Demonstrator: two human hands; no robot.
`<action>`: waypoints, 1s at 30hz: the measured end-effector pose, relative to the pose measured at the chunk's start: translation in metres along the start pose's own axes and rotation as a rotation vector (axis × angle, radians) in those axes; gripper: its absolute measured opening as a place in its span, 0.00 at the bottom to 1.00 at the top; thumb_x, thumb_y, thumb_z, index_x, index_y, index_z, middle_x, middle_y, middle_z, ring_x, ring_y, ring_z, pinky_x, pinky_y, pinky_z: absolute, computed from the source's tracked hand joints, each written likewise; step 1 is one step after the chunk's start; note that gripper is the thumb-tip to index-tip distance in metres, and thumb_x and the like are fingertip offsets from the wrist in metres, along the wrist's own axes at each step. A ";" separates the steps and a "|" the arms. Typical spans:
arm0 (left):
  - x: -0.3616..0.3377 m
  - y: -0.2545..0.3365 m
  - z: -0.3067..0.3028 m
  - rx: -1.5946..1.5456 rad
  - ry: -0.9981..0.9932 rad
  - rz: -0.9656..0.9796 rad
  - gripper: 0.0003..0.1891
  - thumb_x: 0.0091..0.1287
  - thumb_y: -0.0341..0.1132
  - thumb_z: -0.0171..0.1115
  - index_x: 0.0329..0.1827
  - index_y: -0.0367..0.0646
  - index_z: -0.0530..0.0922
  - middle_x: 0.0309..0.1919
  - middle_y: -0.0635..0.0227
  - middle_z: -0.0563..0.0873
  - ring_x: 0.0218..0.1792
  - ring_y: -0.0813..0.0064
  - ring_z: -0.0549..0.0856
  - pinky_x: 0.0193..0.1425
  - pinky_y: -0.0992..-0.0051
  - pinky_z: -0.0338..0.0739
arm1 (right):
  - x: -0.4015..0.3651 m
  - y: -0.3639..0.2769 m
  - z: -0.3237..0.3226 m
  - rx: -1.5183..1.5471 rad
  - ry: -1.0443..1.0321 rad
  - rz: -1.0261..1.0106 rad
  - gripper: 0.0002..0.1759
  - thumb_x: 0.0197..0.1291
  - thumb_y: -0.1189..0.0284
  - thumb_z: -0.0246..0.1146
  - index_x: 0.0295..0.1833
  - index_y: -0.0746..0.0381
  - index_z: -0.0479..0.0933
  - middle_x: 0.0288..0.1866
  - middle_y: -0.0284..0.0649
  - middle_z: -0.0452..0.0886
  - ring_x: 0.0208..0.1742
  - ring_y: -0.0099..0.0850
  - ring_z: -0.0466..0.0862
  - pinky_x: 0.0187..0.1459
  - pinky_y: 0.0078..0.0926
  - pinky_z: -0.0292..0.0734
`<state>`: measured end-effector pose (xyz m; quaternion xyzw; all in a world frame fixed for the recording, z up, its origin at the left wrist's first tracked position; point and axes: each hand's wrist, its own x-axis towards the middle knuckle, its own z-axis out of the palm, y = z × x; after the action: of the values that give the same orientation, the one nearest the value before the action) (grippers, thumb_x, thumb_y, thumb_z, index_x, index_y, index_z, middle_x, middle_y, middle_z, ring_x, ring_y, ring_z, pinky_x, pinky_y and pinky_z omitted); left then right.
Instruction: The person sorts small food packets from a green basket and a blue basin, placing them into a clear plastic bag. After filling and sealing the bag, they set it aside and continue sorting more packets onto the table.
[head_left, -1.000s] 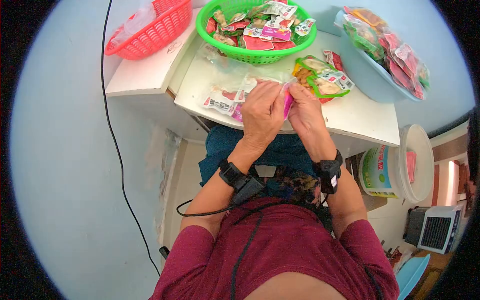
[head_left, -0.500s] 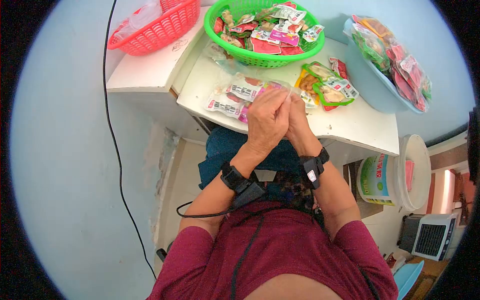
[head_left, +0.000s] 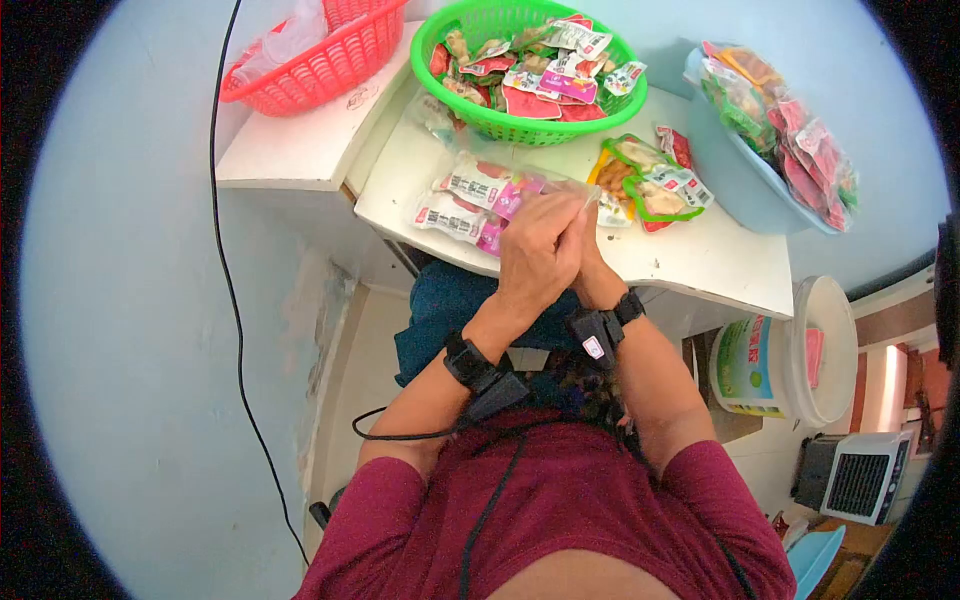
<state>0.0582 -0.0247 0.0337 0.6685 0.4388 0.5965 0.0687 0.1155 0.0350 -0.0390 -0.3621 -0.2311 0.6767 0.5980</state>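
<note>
A clear plastic bag (head_left: 562, 186) lies on the white table with packaged food packets (head_left: 482, 182) showing inside, their labels white and purple. Its right end runs up into my two hands, which are pressed together at the table's front edge. My left hand (head_left: 540, 248) is closed on the bag's edge, with the fingers bent over toward the right. Right against it, my right hand (head_left: 592, 262) is also closed at the same edge, its fingers mostly hidden behind the left. Just beyond them lie loose food packets (head_left: 655, 185) with green and yellow borders.
Behind the bag stands a green basket (head_left: 530, 130) full of packets. A light blue basin (head_left: 735, 185) heaped with packets is at the right, a red basket (head_left: 320, 75) at the back left. Below the table's right end is a white bucket (head_left: 745, 365). A black cable hangs at left.
My hands have shifted slightly, and the right wrist has turned, coming lower and nearer the left. A bit more of the bag's edge shows above my fingers.
</note>
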 end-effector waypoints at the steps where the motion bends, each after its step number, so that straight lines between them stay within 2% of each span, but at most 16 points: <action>1: 0.001 -0.001 -0.001 -0.005 -0.006 0.004 0.08 0.63 0.26 0.63 0.43 0.34 0.84 0.41 0.53 0.88 0.44 0.58 0.88 0.51 0.67 0.81 | -0.003 -0.008 -0.008 0.007 -0.084 -0.005 0.15 0.72 0.67 0.47 0.41 0.64 0.76 0.35 0.37 0.79 0.35 0.27 0.80 0.34 0.25 0.78; 2: 0.001 -0.003 -0.001 -0.012 0.013 0.003 0.08 0.63 0.26 0.63 0.43 0.34 0.84 0.41 0.53 0.88 0.44 0.58 0.88 0.50 0.67 0.81 | -0.004 -0.016 -0.014 0.012 -0.172 -0.013 0.14 0.72 0.68 0.49 0.42 0.65 0.76 0.36 0.37 0.79 0.35 0.27 0.81 0.35 0.24 0.79; 4: 0.001 -0.011 -0.002 -0.024 0.054 -0.004 0.09 0.63 0.27 0.64 0.44 0.34 0.84 0.41 0.54 0.88 0.43 0.59 0.88 0.50 0.68 0.81 | -0.006 -0.032 -0.012 -0.164 -0.245 -0.021 0.12 0.70 0.70 0.52 0.44 0.67 0.77 0.36 0.40 0.81 0.33 0.27 0.82 0.34 0.22 0.80; 6: 0.004 -0.022 -0.005 -0.051 0.069 -0.095 0.09 0.63 0.27 0.64 0.44 0.34 0.84 0.41 0.54 0.88 0.42 0.60 0.88 0.49 0.69 0.81 | -0.012 -0.051 -0.007 -0.514 -0.196 -0.026 0.12 0.68 0.72 0.55 0.46 0.70 0.78 0.37 0.44 0.83 0.30 0.29 0.83 0.32 0.22 0.82; 9: 0.008 -0.032 -0.002 -0.064 0.097 -0.124 0.06 0.63 0.26 0.63 0.39 0.34 0.83 0.37 0.53 0.88 0.40 0.55 0.87 0.46 0.66 0.80 | -0.045 -0.097 0.010 -0.608 -0.166 -0.016 0.10 0.64 0.75 0.60 0.45 0.72 0.79 0.36 0.47 0.84 0.27 0.29 0.85 0.28 0.21 0.82; 10: 0.008 -0.036 -0.002 -0.054 0.083 -0.118 0.05 0.63 0.26 0.63 0.39 0.34 0.83 0.37 0.53 0.88 0.39 0.54 0.86 0.46 0.65 0.79 | -0.046 -0.108 0.008 -0.683 -0.167 -0.076 0.11 0.64 0.75 0.60 0.45 0.74 0.79 0.34 0.47 0.85 0.24 0.29 0.85 0.23 0.21 0.81; 13: 0.005 -0.043 0.001 -0.029 0.058 -0.093 0.05 0.63 0.26 0.63 0.39 0.34 0.83 0.36 0.53 0.87 0.39 0.56 0.87 0.45 0.66 0.79 | -0.028 -0.138 0.003 -0.762 -0.159 -0.342 0.11 0.65 0.75 0.59 0.44 0.73 0.80 0.31 0.46 0.85 0.22 0.27 0.84 0.22 0.20 0.79; 16: 0.003 -0.045 -0.001 -0.045 0.001 -0.110 0.06 0.63 0.27 0.64 0.40 0.34 0.84 0.38 0.53 0.88 0.41 0.59 0.88 0.48 0.69 0.80 | -0.005 -0.164 0.021 -0.912 -0.150 -0.472 0.11 0.64 0.74 0.60 0.42 0.73 0.80 0.28 0.44 0.85 0.25 0.25 0.85 0.25 0.23 0.80; 19: 0.002 -0.045 -0.005 -0.076 -0.017 -0.137 0.05 0.63 0.26 0.64 0.39 0.34 0.84 0.37 0.53 0.88 0.41 0.59 0.88 0.48 0.69 0.80 | 0.035 -0.175 0.041 -1.131 -0.135 -0.757 0.12 0.61 0.72 0.62 0.43 0.70 0.82 0.31 0.48 0.86 0.32 0.31 0.87 0.34 0.30 0.81; 22: -0.001 -0.049 -0.003 -0.102 -0.008 -0.130 0.05 0.63 0.26 0.64 0.38 0.34 0.83 0.37 0.53 0.88 0.40 0.58 0.88 0.47 0.68 0.80 | 0.068 -0.190 0.065 -1.429 -0.105 -0.921 0.13 0.58 0.72 0.62 0.46 0.65 0.83 0.37 0.52 0.86 0.40 0.42 0.88 0.45 0.36 0.80; 25: -0.001 -0.051 -0.003 -0.108 0.003 -0.132 0.05 0.62 0.26 0.64 0.38 0.33 0.82 0.37 0.53 0.87 0.40 0.58 0.88 0.47 0.68 0.80 | 0.109 -0.202 0.072 -1.647 -0.138 -0.876 0.14 0.56 0.73 0.60 0.47 0.62 0.84 0.40 0.55 0.85 0.43 0.52 0.86 0.50 0.38 0.80; 26: -0.001 -0.050 -0.004 -0.111 -0.005 -0.138 0.05 0.62 0.26 0.64 0.38 0.33 0.82 0.37 0.53 0.87 0.40 0.58 0.87 0.47 0.67 0.80 | 0.121 -0.206 0.072 -1.722 -0.142 -0.856 0.16 0.55 0.75 0.62 0.50 0.62 0.83 0.45 0.54 0.85 0.48 0.50 0.84 0.52 0.39 0.80; 29: 0.000 -0.050 -0.005 -0.108 -0.012 -0.143 0.05 0.62 0.26 0.64 0.39 0.34 0.82 0.37 0.52 0.87 0.41 0.57 0.87 0.47 0.67 0.80 | 0.175 -0.206 0.057 -1.819 -0.269 -1.246 0.20 0.53 0.74 0.66 0.55 0.61 0.80 0.51 0.53 0.82 0.53 0.50 0.82 0.54 0.41 0.79; 30: 0.000 -0.050 -0.005 -0.105 -0.012 -0.143 0.05 0.62 0.26 0.64 0.39 0.34 0.82 0.37 0.52 0.87 0.41 0.56 0.87 0.47 0.67 0.80 | 0.176 -0.203 0.060 -1.903 -0.239 -1.150 0.22 0.53 0.74 0.67 0.56 0.60 0.79 0.53 0.53 0.80 0.55 0.50 0.81 0.55 0.42 0.79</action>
<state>0.0290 0.0034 0.0043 0.6346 0.4531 0.6082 0.1489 0.1953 0.2505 0.1125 -0.4442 -0.8438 -0.1226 0.2751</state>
